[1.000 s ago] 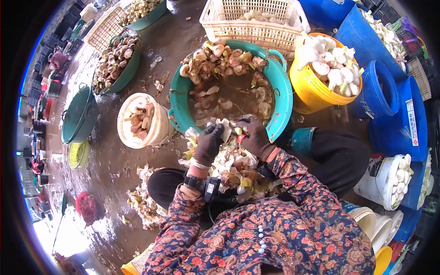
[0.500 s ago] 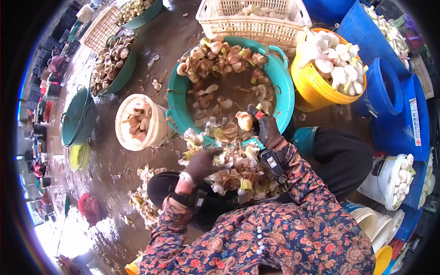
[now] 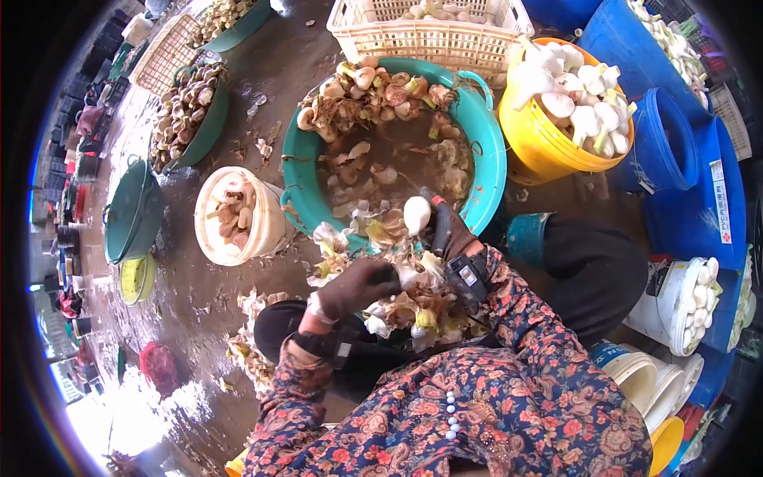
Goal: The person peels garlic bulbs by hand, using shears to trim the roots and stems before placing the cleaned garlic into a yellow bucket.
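Observation:
My right hand [image 3: 451, 229], in a dark glove, is closed around a white peeled garlic bulb [image 3: 417, 215] at the near rim of a teal basin [image 3: 494, 171]. My left hand [image 3: 359, 288], also gloved, has its fingers curled over the heap of garlic skins [image 3: 425, 306] in front of my lap; what it may hold is hidden. Unpeeled garlic bulbs [image 3: 397, 94] lie along the basin's far side, with loose skins and brownish water below them.
A yellow bucket [image 3: 548, 151] of white bulbs stands right of the basin, a white bucket [image 3: 274, 226] to its left. Behind is a cream crate [image 3: 421, 40]. Blue tubs [image 3: 687, 215] line the right side. Green basins [image 3: 208, 135] stand at the left.
The bulb at my right hand has gone from brownish skin to smooth white. My left hand has moved slightly right and up. The view has shifted a little.

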Demonstrator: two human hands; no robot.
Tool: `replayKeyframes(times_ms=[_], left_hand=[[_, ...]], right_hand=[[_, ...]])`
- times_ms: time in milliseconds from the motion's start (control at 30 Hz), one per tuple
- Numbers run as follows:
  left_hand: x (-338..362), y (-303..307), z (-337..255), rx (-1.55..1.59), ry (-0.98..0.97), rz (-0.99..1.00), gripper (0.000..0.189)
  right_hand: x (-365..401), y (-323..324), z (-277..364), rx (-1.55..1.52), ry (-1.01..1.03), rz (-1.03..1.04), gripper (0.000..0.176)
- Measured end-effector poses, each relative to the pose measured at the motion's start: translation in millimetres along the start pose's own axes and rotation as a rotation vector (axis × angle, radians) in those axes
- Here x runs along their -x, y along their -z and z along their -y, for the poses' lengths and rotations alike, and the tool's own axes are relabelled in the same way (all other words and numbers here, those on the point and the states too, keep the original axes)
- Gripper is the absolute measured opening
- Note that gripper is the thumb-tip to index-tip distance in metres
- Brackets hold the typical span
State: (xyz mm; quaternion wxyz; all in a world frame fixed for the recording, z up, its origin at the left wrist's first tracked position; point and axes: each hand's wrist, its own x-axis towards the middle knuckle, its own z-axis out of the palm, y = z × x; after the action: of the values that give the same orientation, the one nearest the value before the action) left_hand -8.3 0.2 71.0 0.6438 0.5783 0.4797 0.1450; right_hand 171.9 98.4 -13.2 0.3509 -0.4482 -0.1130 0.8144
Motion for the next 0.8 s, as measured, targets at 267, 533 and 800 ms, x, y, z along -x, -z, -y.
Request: replayKeyframes(times_ms=[267,533,800], left_hand=[[-26,-1,11,0.589,0.182,-0.499,0.055],[-61,-17,19,0.217,-0.076,-0.663,0.032],[-39,25,-51,-0.137,-0.162,-0.146,0.023]], right_hand=[[-17,7,-23,0.728,0.881,0.219,0.037],[-34,5,-34,0.488,0.351,-0.200,0.041],[-85,15,-13,0.371,0.118,-0.242,0.034]])
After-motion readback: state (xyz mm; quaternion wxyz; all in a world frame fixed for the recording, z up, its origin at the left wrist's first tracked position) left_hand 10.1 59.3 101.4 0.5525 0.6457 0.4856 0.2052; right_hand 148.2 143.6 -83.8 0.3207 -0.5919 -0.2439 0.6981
